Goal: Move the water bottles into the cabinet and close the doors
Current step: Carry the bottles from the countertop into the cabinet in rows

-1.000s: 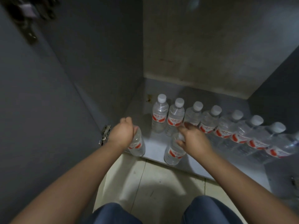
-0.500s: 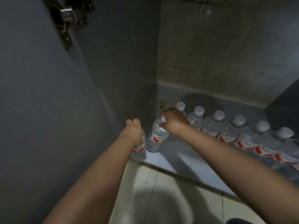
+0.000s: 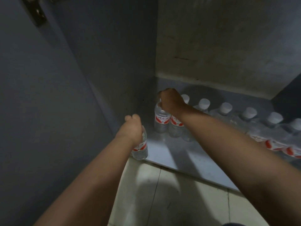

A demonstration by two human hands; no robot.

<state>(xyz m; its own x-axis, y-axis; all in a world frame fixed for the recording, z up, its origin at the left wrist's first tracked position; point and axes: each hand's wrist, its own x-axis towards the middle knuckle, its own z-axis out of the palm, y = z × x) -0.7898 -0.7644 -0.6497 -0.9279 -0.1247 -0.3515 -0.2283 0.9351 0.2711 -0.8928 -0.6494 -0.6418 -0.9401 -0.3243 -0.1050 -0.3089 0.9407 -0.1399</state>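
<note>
My left hand (image 3: 132, 128) is curled tight over the top of a water bottle (image 3: 140, 148), fingers wrapped so the cap is hidden; that bottle stands upright at the front left corner of the cabinet floor (image 3: 184, 154), right on its front edge beside the open grey door (image 3: 40, 111). My right hand (image 3: 170, 102) reaches further in and is closed over the cap of a second bottle (image 3: 160, 119), which stands upright near the back left corner, just off the left side wall (image 3: 117, 62). It touches the first of a row of bottles (image 3: 225, 110), white caps and red labels, running rightward toward the cabinet's right edge, my right forearm crossing over some of them. The floor of the cabinet is pale grey and smooth, with the stained beige back wall (image 3: 228, 43) behind. A hinge (image 3: 38, 14) shows near the top of the door. In front of the cabinet lie light floor tiles (image 3: 162, 201).
</note>
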